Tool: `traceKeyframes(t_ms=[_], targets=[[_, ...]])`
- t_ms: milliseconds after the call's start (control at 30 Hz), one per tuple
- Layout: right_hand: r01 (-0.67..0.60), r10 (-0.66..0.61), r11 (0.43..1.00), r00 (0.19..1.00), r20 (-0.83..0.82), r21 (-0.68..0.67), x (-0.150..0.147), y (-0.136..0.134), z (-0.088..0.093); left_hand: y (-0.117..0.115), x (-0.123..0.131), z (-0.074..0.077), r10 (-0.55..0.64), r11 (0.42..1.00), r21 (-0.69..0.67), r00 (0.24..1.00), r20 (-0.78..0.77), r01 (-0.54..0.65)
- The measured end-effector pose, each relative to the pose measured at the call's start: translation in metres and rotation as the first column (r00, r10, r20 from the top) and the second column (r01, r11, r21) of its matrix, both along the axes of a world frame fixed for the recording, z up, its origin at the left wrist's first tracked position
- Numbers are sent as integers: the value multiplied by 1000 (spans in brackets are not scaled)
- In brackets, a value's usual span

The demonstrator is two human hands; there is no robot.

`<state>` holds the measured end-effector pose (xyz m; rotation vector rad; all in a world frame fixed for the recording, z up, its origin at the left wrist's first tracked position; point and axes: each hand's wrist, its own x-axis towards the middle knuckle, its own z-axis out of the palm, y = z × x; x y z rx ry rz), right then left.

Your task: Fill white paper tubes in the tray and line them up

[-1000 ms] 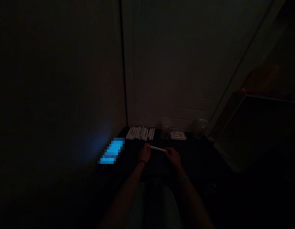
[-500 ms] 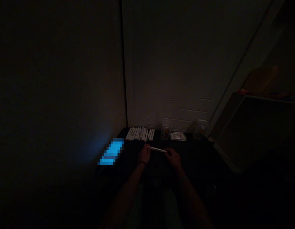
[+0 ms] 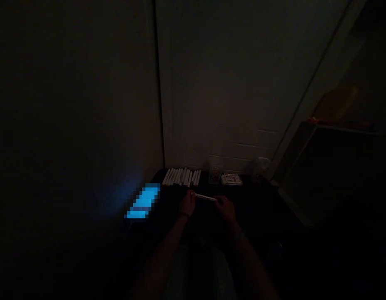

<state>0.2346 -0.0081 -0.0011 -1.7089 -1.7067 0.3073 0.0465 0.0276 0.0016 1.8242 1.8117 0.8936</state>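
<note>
The room is very dark. My left hand (image 3: pixel 187 204) and my right hand (image 3: pixel 225 209) hold the two ends of a thin white marker (image 3: pixel 205 197) level above a dark table (image 3: pixel 258 200). Both hands are closed on it, the left at its left tip, the right at its right end. Behind them a row of several white markers (image 3: pixel 181 176) lies side by side at the table's back edge.
A glowing blue screen (image 3: pixel 142 202) lies at the table's left. A small flat box (image 3: pixel 231 179) and two small clear containers (image 3: pixel 214 174) stand by the wall. A dark cabinet (image 3: pixel 333 166) rises at the right.
The hands and marker stay together as before; the whole view has shifted slightly left and down as my head moved.
</note>
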Motion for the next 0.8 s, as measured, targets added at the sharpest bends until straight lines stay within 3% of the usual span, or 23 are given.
traceKeyframes(t_ms=[467, 800], targets=[[-6, 6, 1000, 1000, -12, 13, 0, -1, 1, 0, 0, 1, -14, 1000, -13, 1000, 6, 14], [-24, 25, 999, 999, -20, 43, 3, 2, -6, 5, -2, -9, -24, 999, 40, 1000, -20, 25]])
